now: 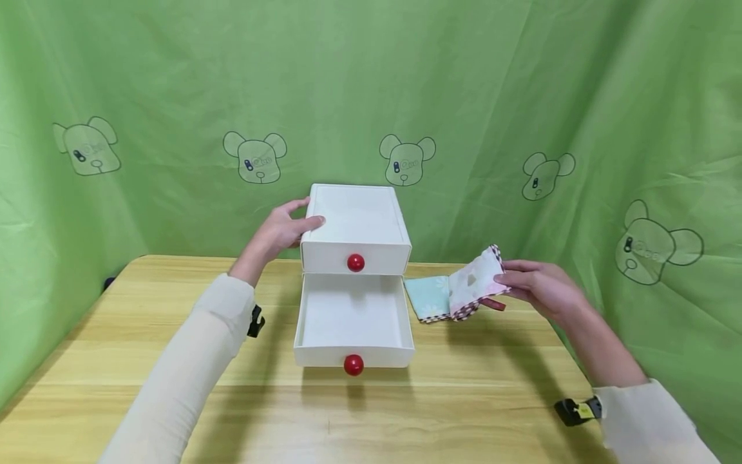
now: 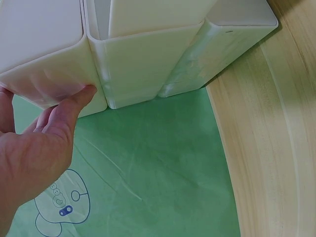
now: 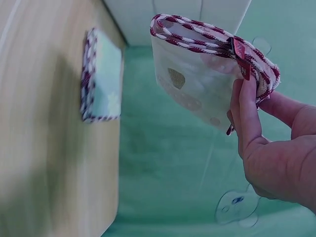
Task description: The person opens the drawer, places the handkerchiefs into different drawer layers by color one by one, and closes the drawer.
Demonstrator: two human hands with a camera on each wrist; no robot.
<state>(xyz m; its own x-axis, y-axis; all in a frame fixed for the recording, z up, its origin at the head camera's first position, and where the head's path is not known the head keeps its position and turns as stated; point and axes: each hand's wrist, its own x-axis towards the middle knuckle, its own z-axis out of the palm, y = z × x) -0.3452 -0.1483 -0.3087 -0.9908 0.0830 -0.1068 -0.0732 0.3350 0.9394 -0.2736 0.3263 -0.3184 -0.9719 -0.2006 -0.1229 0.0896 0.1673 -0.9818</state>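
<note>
The folded pink cloth [image 1: 476, 278] is pinched at its far edge between thumb and fingers of the right hand [image 1: 536, 289], lifted and tilted, its long side running toward the drawer unit [image 1: 355, 225]. A folded mint cloth [image 1: 430, 298] lies on the table [image 1: 464, 399] beneath. The left hand [image 1: 278, 233] rests with straight fingers against the unit's left side. The lower drawer [image 1: 352, 325] stands pulled out.

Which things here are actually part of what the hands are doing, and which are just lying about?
In use:
- drawer box, steadied by the left hand
- open bottom drawer
- pink folded cloth, pinched by the right hand

Lying about:
- blue folded cloth on the table, possibly next
- green backdrop
</note>
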